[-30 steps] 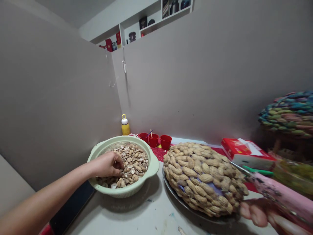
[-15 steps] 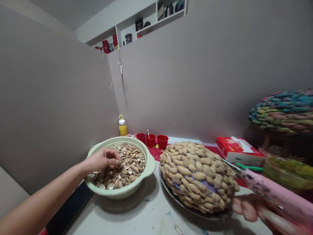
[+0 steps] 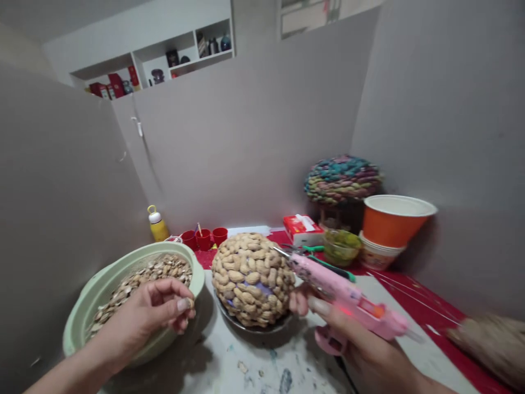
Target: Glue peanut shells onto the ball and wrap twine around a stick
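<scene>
My left hand (image 3: pixel 159 309) is closed in a pinch at the right rim of the pale green colander (image 3: pixel 199 273). A small tan bit of peanut shell (image 3: pixel 191 302) shows between thumb and fingers. Loose shells (image 3: pixel 164 268) fill much of the colander. My right hand (image 3: pixel 353 334) is wrapped round a pink hot glue gun (image 3: pixel 328 279), its nozzle pointing left, close to the ball. The rounded ball covered with peanut shells (image 3: pixel 246 268) rests in a dark metal dish (image 3: pixel 246 326). Purple patches show through gaps between its shells.
Behind stand red cups (image 3: pixel 204 239), a yellow bottle (image 3: pixel 158 225) and a red tissue pack (image 3: pixel 302 230). To the right are a greenish bowl (image 3: pixel 340 249), orange paper bucket (image 3: pixel 391 221) and coloured dome (image 3: pixel 344 178). A brown bundle (image 3: pixel 492 342) lies at the right edge.
My left hand has come up out of the shells to the colander's rim, now with a small shell piece. The view has swung right, and the glue gun shows fully.
</scene>
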The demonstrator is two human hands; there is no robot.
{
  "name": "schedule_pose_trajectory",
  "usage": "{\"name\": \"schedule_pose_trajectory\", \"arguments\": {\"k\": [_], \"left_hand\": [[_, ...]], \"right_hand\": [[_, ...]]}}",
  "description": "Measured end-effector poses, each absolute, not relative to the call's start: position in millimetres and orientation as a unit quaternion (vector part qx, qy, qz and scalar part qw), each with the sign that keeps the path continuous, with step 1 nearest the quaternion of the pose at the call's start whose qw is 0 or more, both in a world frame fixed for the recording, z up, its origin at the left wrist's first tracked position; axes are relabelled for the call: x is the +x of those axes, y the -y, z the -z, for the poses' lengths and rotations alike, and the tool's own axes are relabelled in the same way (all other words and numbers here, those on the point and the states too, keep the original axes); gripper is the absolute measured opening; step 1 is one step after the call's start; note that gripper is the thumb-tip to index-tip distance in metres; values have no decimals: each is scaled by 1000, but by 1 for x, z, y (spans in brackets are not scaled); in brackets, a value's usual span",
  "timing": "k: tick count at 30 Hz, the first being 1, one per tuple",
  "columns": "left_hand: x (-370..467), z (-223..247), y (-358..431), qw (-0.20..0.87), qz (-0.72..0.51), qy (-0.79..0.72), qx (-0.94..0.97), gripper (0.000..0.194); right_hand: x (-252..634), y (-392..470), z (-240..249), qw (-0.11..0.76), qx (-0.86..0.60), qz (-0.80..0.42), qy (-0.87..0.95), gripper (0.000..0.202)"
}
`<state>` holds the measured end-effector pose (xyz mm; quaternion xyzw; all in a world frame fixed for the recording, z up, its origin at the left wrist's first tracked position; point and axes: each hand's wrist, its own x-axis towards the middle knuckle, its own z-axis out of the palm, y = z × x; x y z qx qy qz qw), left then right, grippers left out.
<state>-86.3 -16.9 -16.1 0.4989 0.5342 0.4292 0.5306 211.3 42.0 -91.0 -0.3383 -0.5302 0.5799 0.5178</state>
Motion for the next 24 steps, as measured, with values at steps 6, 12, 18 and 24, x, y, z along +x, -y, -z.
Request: {"name": "schedule_pose_trajectory", "arguments": {"k": [6, 12, 18, 24], "left_hand": [[-57, 8, 2, 463, -400, -563, 556, 23], [-40, -1, -7, 464, -401, -551, 566, 23], [-20, -7, -24, 438, -398, -540, 599, 28], [-2, -12, -37, 402, -395, -544, 622, 29]], "right_hand": [[215, -47, 90, 506, -312, -590, 547, 39], [213, -46, 85, 498, -315, -608, 532, 49], [214, -46, 85, 514, -303, -594, 539, 43], [215, -44, 72, 512, -258, -605, 552, 33]]}}
